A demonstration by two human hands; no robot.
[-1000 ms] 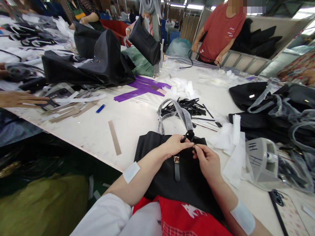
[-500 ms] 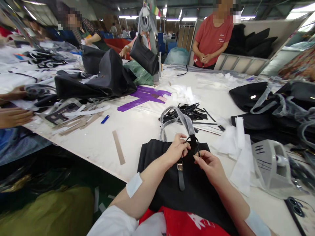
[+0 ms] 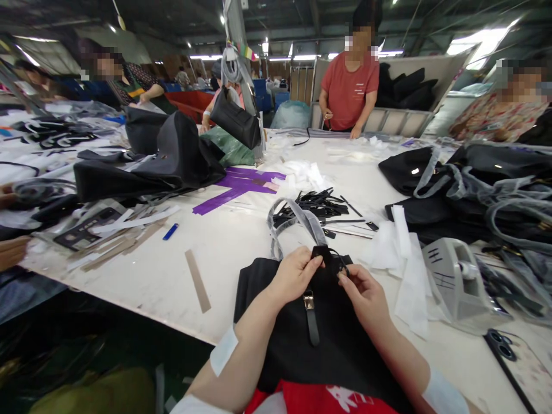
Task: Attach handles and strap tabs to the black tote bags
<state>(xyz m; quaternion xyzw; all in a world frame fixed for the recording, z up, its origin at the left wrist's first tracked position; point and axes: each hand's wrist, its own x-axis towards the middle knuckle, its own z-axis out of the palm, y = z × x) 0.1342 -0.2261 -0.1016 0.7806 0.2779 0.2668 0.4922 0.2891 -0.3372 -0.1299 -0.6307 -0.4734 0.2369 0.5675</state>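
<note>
A black handbag (image 3: 332, 345) lies in front of me at the table edge, a buckled strap (image 3: 309, 319) down its front. Its handles (image 3: 304, 215) are wrapped in clear plastic and arch up beyond the bag's top. My left hand (image 3: 295, 273) is closed, thumb and fingers pinching the black handle tab (image 3: 319, 251) at the top of the bag. Just right of it, my right hand (image 3: 364, 287) pinches a thin black cord (image 3: 338, 254), which loops up towards the tab. The cord's lower end is hidden by my fingers.
Beyond the bag lies a heap of black strips (image 3: 321, 204). White scraps (image 3: 405, 259), a grey tape dispenser (image 3: 452, 282) and a phone (image 3: 513, 356) are to the right. More black bags (image 3: 431, 218) lie at the right; another pile (image 3: 159, 155) at the left. Co-workers stand around the table.
My left hand has shifted from the cord loop onto the handle tab, thumb now on top. The cord loop now reaches only towards my right hand. The view has tilted up and turned slightly right.
</note>
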